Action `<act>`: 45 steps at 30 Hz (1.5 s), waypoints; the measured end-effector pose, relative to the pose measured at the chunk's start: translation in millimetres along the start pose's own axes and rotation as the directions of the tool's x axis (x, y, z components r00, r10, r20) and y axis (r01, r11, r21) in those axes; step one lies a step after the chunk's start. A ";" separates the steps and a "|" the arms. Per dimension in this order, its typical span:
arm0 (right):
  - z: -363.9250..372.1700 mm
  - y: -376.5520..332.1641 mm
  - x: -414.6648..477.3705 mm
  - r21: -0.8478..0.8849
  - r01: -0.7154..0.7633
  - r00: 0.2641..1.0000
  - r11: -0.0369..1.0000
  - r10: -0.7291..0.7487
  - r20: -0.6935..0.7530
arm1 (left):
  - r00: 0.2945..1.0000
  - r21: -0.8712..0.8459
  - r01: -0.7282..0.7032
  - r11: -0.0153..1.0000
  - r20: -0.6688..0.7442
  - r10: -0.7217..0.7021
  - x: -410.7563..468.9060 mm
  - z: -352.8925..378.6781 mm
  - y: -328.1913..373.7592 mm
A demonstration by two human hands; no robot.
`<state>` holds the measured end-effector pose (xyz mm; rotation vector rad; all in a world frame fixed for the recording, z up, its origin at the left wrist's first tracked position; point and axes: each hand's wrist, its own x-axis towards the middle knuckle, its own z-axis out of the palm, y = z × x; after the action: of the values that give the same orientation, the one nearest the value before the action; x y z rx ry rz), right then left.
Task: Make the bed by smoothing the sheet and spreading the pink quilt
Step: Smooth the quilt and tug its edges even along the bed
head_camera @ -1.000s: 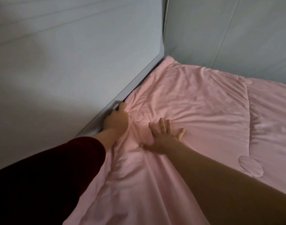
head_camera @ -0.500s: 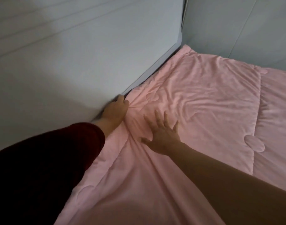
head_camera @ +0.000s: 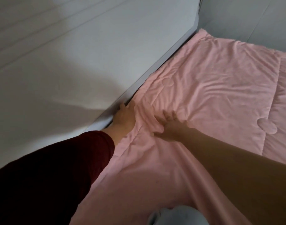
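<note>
Quilt: my soft pink stitched quilt covers the bed up to the grey wall, creased near my hands.
Left hand: fingers at its wall-side edge; grip unclear.
Right hand: splayed flat, pressing it.

There is one view only, from the person's head. It looks forward and down along the pink quilt toward the corner where the pale wall ends. The quilt is near, and both forearms reach in from the lower edge.
</note>
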<state>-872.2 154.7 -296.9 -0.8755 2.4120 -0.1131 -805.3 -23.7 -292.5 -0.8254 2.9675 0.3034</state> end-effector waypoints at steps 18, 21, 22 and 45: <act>32.8 -49.4 -75.5 -0.050 0.069 0.997 0.996 -0.067 0.042 | 0.989 0.447 -0.143 0.883 0.021 0.149 -64.6 -37.0 -49.1; 39.4 -46.8 -77.6 -0.055 0.054 0.996 0.997 -0.049 0.078 | 0.977 0.601 -0.163 0.782 -0.011 0.212 -64.4 -28.5 -57.3; 41.4 -45.6 -77.0 -0.050 0.041 0.993 0.998 -0.035 0.110 | 0.984 0.616 -0.153 0.773 0.026 0.174 -63.3 -26.8 -60.7; 47.6 72.9 46.3 -0.006 0.027 0.738 1.000 -0.024 -0.675 | 0.888 0.109 -0.168 0.980 -0.414 0.198 -1.7 94.8 51.9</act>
<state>-916.8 188.5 -378.0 -0.9857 3.0678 -0.5359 -831.3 39.6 -376.1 -0.6755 3.4479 0.0210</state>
